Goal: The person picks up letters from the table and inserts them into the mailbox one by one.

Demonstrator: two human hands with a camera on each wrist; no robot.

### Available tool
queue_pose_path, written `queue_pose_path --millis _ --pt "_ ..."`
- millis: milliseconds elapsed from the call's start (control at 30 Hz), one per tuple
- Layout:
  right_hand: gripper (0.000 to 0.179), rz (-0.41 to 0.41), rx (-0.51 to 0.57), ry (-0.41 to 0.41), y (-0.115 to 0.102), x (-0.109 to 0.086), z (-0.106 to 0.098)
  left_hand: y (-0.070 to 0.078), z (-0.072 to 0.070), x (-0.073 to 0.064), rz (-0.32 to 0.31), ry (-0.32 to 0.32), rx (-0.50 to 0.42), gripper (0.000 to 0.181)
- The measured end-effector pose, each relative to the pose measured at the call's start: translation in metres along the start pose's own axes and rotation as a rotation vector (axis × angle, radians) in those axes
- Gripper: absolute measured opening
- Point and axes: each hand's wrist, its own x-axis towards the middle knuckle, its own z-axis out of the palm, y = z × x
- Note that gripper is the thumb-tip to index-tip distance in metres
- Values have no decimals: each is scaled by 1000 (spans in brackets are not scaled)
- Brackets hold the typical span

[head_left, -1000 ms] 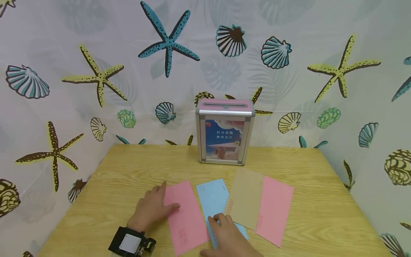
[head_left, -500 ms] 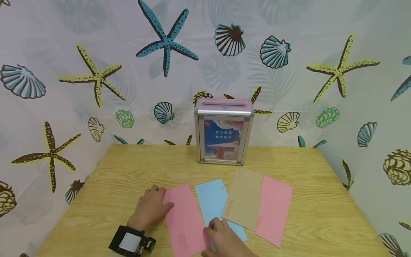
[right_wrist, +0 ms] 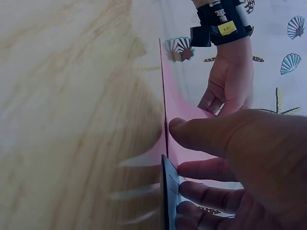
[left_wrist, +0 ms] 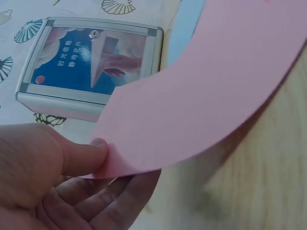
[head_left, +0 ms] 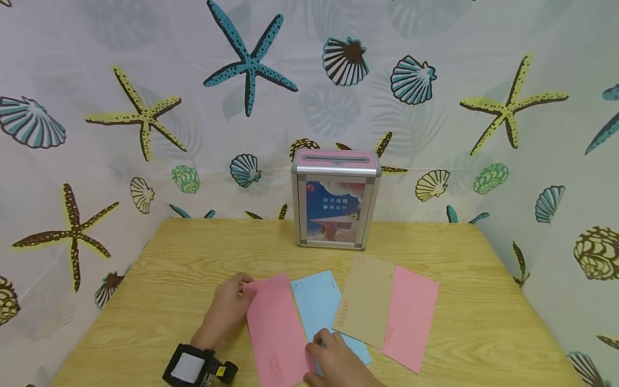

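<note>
In the head view my left hand (head_left: pixel 230 301) grips the upper left corner of a pink envelope (head_left: pixel 275 333), which is raised off the table there. The left wrist view shows the thumb (left_wrist: pixel 91 155) on top of the curved paper and the fingers beneath. My right hand (head_left: pixel 338 360) lies at the pink envelope's lower right edge, its fingertips touching the pink envelope and the blue envelope (head_left: pixel 316 298) beside it. Seen from the right wrist, thumb and fingers rest along the same face of the paper.
Right of the blue envelope, a tan envelope (head_left: pixel 365 295) overlaps a second pink envelope (head_left: pixel 416 317). A silver-framed letter box (head_left: pixel 333 209) with a slot in its pink top stands at the table's back. A shell-and-starfish cloth (head_left: pixel 309 64) hangs behind.
My left fingers went from lying at the pink envelope's corner to gripping and lifting it. My right hand shifted slightly left, onto the pink envelope's edge.
</note>
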Motion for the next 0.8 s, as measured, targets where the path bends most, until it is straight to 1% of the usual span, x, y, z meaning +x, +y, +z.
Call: queue_pose_path --millis 100,200,233,300,367,433,500,533,600,667,733,800 --pt "44 3 -9 28 -1 0 -1 3 -5 0 -7 8 -25 9" --pt "51 13 -1 61 -2 1 -2 9 -11 -2 -11 0 -57 8" --pt "50 20 20 65 -2 1 -2 11 -13 -3 -15 -1 -70 8" --pt "43 42 87 56 -2 3 -2 17 -17 -5 -16 -2 -89 9" --pt "36 68 185 33 -2 4 -2 23 -22 -6 -17 -1 -106 9" --pt "29 84 333 17 -2 5 -3 30 -28 -7 -11 5 -119 9" --pt "27 85 452 22 -2 4 -5 36 -34 -7 -6 19 -135 10" --pt "24 73 494 36 -3 4 -6 40 -36 -8 -5 28 -143 12" --pt "19 56 554 71 -4 2 -7 46 -40 -8 4 48 -164 13" --pt "13 53 567 100 -3 1 -9 51 -43 -8 13 70 -177 15" --pt "9 59 590 107 -2 1 -11 56 -46 -9 35 90 -182 16" --pt "8 66 628 92 1 1 -14 62 -48 -10 57 106 -180 17"
